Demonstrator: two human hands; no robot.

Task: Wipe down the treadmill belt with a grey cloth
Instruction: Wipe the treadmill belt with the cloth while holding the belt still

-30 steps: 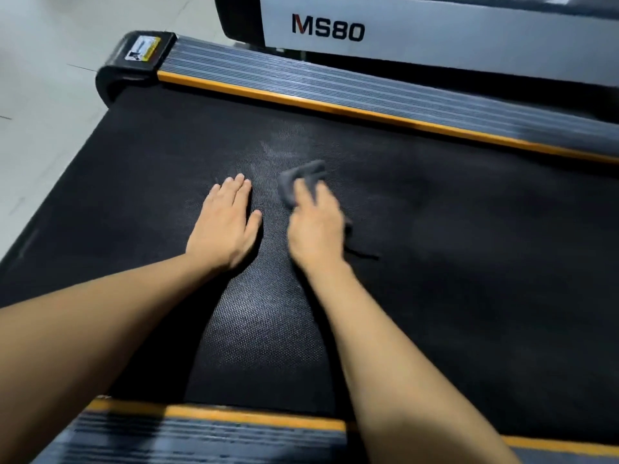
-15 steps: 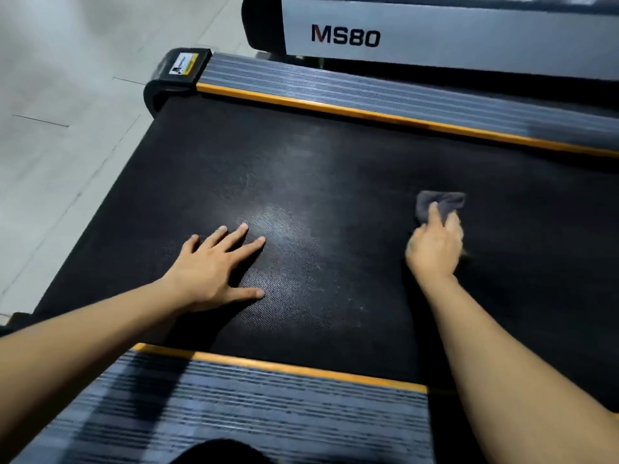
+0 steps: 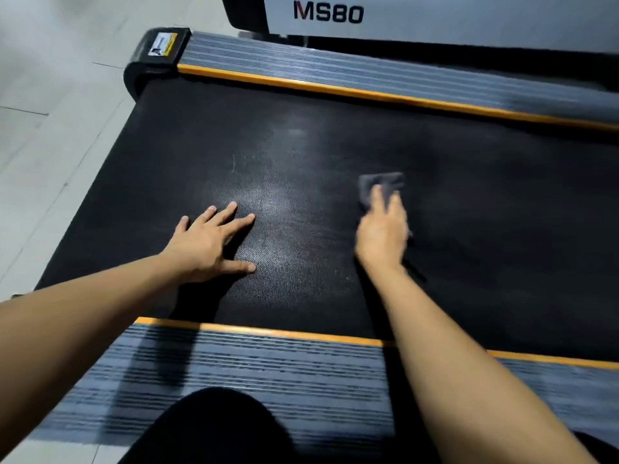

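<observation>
- On the near ribbed side rail [image 3: 268,373], orange-edged, both forearms crossed over.
- Left hand [image 3: 209,244] lay flat on the black treadmill belt [image 3: 502,229], fingers straight and spread.
- Right hand [image 3: 382,229] pressed the grey cloth [image 3: 382,182] onto mid-belt; blurred, grip unclear.
- Far rail [image 3: 335,75]; beyond, "MS80" panel [image 3: 435,15].

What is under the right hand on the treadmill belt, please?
A grey cloth pokes out past the right hand, lying on the black belt. The rest of it is covered.
</observation>
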